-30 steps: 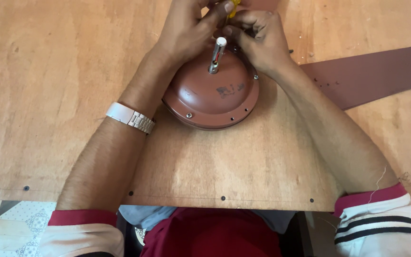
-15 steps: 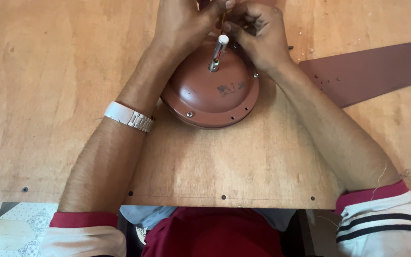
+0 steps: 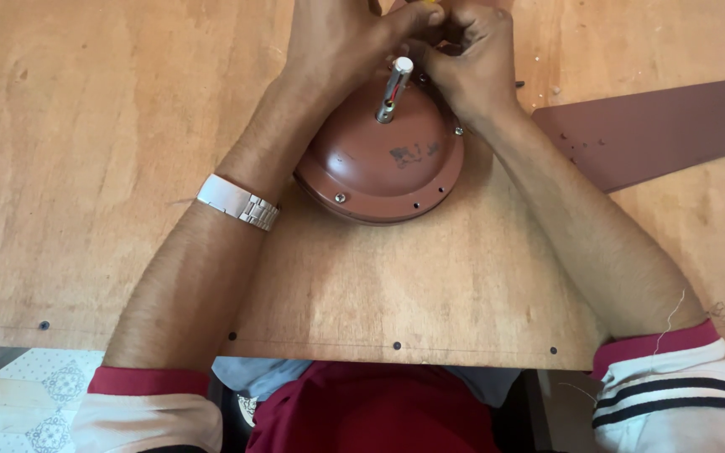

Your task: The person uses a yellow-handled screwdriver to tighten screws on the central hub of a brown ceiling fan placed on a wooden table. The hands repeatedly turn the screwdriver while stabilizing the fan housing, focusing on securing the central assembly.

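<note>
A: Where is the work being done?

B: At the far rim of the brown domed motor housing (image 3: 383,159), which is laid on the wooden table (image 3: 86,126) with its metal shaft (image 3: 393,88) standing up from the middle. The left hand (image 3: 341,38) and the right hand (image 3: 472,59) are brought together just beyond the shaft.

A: How are the hands set?

B: Both are curled, fingers pinched toward each other over the housing's far edge. A small yellow-tipped thing (image 3: 431,4) is glimpsed between them; what is gripped cannot be told.

A: Which step is judged to be in hand?

B: Some small fitting at the rim seems to be worked on, perhaps a screw. A steady housing and a fine, controlled turn would be called for. To the right of the housing a brown fan blade (image 3: 656,126) is laid flat.
</note>
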